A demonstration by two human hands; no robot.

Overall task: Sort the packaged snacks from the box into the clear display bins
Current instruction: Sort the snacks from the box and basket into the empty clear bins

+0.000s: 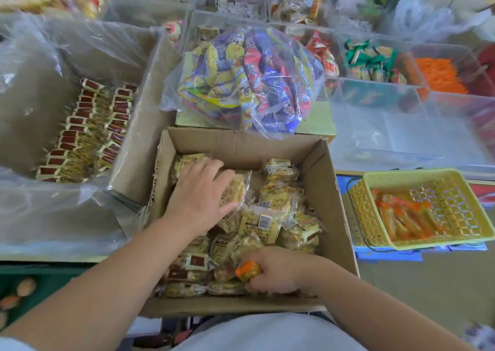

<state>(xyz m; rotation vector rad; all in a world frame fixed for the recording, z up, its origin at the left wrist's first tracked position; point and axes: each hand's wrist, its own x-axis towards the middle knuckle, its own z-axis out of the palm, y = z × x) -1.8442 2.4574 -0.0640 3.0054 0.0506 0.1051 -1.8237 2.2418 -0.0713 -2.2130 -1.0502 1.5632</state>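
Curling round an orange-ended packet (248, 269), the right hand (278, 271) sits low in the near right corner of the cardboard box (341, 216), its fingers closed on the wrapper and its knuckles turned up. The packet is still inside the box, lying just above the heap. Farther in, the left hand (201, 192) lies flat with fingers spread and straight over the packaged snacks (270, 223), the thumb reaching toward a pale packet beside it (whether it pinches that packet, I cannot tell). The snacks fill most of the box floor in a loose jumble, clear wrappers with cream and brown labels. To the right of the box, a yellow basket (409, 175) stands tilted on the surface with orange-wrapped sticks (401, 218) in it. To the left, a plastic-lined carton (134, 115) holds red-labelled packets (85, 128) standing in neat rows. Just beyond the box, a clear bag (249, 77) bulges with yellow, blue and red packets and rests on a pale carton. Past it and to the right stand the clear display bins (345, 56), one with green-wrapped pieces, another with orange ones, the farthest rows too blurred to make out.
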